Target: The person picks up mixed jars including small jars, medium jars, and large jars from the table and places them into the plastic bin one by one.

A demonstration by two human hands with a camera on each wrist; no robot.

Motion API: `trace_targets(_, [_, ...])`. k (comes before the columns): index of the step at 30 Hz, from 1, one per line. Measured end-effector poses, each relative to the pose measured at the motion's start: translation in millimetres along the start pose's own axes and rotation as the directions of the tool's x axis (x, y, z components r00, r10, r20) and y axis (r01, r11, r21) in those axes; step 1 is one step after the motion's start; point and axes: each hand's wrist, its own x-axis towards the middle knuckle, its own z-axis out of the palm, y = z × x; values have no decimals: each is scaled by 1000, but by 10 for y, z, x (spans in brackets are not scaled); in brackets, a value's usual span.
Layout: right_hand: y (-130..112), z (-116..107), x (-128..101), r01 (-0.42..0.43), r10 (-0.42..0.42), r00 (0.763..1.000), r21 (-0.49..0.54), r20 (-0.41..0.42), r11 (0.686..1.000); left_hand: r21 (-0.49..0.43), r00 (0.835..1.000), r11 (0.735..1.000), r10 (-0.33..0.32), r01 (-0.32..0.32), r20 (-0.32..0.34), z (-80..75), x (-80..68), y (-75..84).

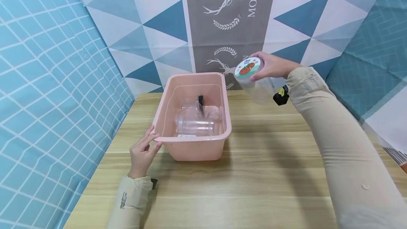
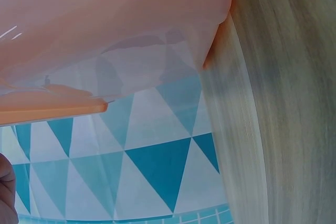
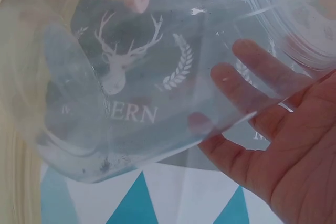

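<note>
Table of pale wood grain carries one pink plastic bin, standing upright at mid-table. Left hand rests at the bin's near left corner, fingers laid straight against the rim, not wrapped around it. Inside the bin lie several clear plastic jars, at least one with a black lid; exact count cannot be told.

Right hand holds a clear plastic jar in the air, above the table and just right of the bin's far right corner, tilted with its lid end up and toward the bin. Fingers curl around the body just under the lid; the right wrist view shows them through the wall.

Judgement: jar appears empty, so light; thin wall, likely slightly flexible, smooth and slippery. Grip near the stiffer lid end seems soundest.

Writing: lid label shows red tomatoes, text too small to read. Backdrop banner reads "MODER…", with deer head emblem.
</note>
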Motion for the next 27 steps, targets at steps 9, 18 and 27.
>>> trace_targets(9, [-75,22,56,13,-13,1000,-13,2,1000,-9,1000,1000,19,-19,-3,29,25,-12])
trace_targets(18, [-160,115,173,31,-30,999,-20,21,999,-3,996,996,88,-88,-14,52,48,-18])
trace_targets(27, [-365,228,296,62,-60,997,-36,56,997,-11,996,996,85,-86,-31,35,21,-21])
